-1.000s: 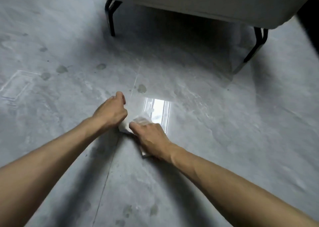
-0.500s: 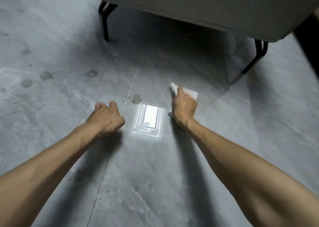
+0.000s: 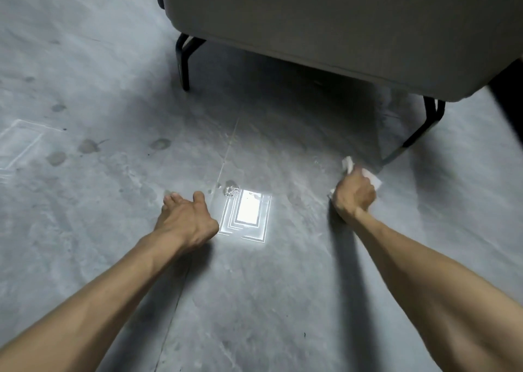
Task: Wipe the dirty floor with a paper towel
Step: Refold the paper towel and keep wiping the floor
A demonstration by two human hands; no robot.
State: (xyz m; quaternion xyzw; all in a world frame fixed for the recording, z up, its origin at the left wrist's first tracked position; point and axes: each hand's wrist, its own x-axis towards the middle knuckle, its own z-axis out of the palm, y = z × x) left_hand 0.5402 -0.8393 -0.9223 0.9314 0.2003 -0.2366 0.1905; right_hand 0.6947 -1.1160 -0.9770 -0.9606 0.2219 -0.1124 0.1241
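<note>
My right hand [image 3: 353, 197] presses a crumpled white paper towel [image 3: 370, 175] against the grey floor [image 3: 254, 301], to the right of a bright light reflection. Bits of the towel stick out above and to the right of my fingers. My left hand [image 3: 185, 218] rests on the floor left of the reflection, fingers spread, holding nothing. A small wet spot [image 3: 232, 190] sits between my hands at the reflection's top left corner. Several dark round stains [image 3: 87, 146] mark the floor further left.
A grey sofa [image 3: 325, 23] on thin black metal legs [image 3: 184, 57] stands just beyond my hands; its right leg [image 3: 421, 128] is close to the towel. A tile joint [image 3: 226, 150] runs across the floor between my arms.
My right hand has swept the towel from beside my left hand out to the right, toward the sofa's right leg. My left hand has uncurled and now lies flatter.
</note>
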